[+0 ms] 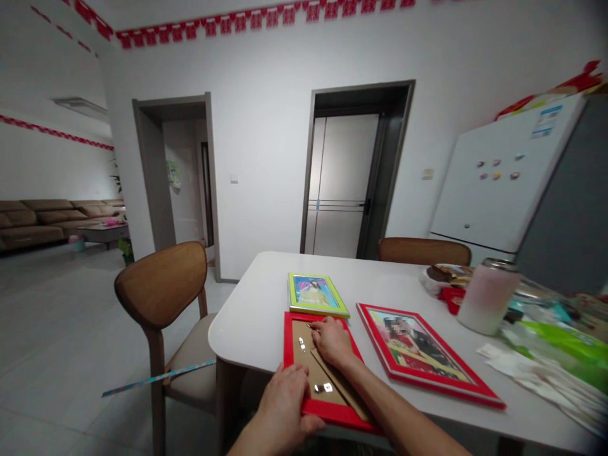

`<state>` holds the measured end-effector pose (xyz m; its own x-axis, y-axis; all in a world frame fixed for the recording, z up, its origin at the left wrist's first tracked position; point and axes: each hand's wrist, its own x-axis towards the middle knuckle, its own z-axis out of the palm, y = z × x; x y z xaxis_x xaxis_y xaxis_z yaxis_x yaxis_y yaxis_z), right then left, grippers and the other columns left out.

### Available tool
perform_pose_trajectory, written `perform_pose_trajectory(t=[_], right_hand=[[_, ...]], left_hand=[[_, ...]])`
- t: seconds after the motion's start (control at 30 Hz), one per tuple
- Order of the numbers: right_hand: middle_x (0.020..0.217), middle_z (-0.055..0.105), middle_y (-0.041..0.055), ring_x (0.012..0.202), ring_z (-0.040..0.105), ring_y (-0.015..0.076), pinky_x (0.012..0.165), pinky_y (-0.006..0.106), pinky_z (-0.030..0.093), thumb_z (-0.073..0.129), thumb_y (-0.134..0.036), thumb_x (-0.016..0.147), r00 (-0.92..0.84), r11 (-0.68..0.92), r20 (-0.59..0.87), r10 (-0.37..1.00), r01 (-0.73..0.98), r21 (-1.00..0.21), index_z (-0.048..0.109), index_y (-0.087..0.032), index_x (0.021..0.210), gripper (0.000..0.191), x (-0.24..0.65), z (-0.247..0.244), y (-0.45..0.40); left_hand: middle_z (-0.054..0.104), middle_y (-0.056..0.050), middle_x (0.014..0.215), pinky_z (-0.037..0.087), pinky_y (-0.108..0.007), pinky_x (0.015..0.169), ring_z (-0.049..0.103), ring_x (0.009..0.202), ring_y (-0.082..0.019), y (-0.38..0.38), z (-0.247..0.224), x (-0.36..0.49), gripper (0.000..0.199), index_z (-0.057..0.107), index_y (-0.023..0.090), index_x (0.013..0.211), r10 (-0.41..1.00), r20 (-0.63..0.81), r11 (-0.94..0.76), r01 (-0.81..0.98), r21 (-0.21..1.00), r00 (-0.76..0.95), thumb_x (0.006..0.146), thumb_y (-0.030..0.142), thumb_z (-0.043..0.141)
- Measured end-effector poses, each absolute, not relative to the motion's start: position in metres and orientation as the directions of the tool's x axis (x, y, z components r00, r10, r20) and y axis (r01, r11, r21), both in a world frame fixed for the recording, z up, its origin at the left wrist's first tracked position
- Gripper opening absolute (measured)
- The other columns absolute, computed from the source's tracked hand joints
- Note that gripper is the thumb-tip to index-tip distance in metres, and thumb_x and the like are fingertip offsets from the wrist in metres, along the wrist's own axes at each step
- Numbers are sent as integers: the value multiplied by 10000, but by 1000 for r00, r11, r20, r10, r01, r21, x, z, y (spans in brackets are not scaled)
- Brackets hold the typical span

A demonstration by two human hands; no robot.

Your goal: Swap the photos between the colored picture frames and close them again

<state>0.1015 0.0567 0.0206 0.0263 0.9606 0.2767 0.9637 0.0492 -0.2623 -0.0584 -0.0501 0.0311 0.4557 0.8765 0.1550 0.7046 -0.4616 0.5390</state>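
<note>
A red picture frame (287, 342) lies back side up at the table's near edge, its brown backing board (327, 378) showing. My left hand (286, 396) grips the frame's near left corner, fingers over the left side and thumb along the near edge. My right hand (334, 342) reaches over the board, its curled fingertips closed at a small metal clip (310, 326) near the far end. Other shiny metal pieces lie on the board: one small hanger (302, 344) at the left and one fitting (323, 387) near the front. The right forearm covers part of the frame's right side.
A green frame (317, 294) touches or nearly touches the far edge. Right of my hands lies another red frame (427, 354), picture up. Beyond it stand a pink-white tumbler (489, 297), crumpled white cloth (536, 380) and green packaging (570, 345). A wooden chair (164, 285) stands left of the white table (266, 285).
</note>
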Motion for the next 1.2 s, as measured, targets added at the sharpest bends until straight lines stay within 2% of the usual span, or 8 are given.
perform_pose_trajectory(t=[0.27,0.4,0.5,0.7,0.8,0.9,1.03,1.2], right_hand=[[996,569,98,929,485,200,761,273,338,409,-319,753,-33,119,283,959,949,-292,550,-176,1066,372,112,40,34],[922,591,78,821,532,170,693,231,364,486,-416,675,-160,226,208,965,908,-353,595,-182,971,393,130,41,1],[875,595,72,772,540,163,662,223,370,537,-343,615,-201,265,202,958,889,-372,606,-188,945,371,133,38,-15],[829,627,93,745,554,173,637,218,379,509,-241,591,-147,231,237,960,896,-380,633,-149,871,320,129,56,-16],[813,624,93,721,550,171,613,219,377,512,-245,586,-142,227,246,959,904,-362,646,-152,818,284,124,74,-16],[828,612,89,711,547,168,607,222,379,523,-266,586,-141,231,259,956,904,-360,651,-160,784,258,109,89,-15],[894,604,91,780,548,179,660,232,391,535,-321,612,-161,292,311,937,848,-443,630,-161,889,333,90,95,-11],[946,610,97,850,551,195,729,267,389,438,-372,714,-120,264,314,942,842,-470,587,-155,991,382,117,77,-7]], left_hand=[[452,-121,1214,200,-356,1004,380,1128,-239,-46,28,-59,699,450,128,1147,870,164,-472,692,546,465,534,318,726],[459,-110,1207,208,-380,998,386,1123,-247,-46,27,-58,638,484,159,1109,865,174,-480,673,563,471,536,312,720],[435,-129,1227,214,-365,997,352,1149,-253,-48,25,-57,697,423,132,1171,881,171,-450,667,594,442,549,269,704],[278,-135,1330,235,-337,987,291,1191,-248,-43,22,-52,637,414,125,1158,904,199,-371,466,803,378,571,182,652],[457,-104,1206,334,-287,913,440,1083,-197,-30,24,-46,507,413,158,1129,949,248,-285,191,939,196,648,154,572],[607,-56,973,426,-257,786,562,903,-172,-11,28,-43,398,432,172,1049,985,165,-165,-5,986,54,668,103,524],[637,-34,806,473,-228,601,613,679,-139,11,34,-59,353,383,144,1052,996,90,-90,-35,995,-16,713,49,409],[630,-5,712,461,-203,538,605,584,-115,23,40,-114,341,409,134,1017,995,26,-23,29,999,-101,700,9,416]])
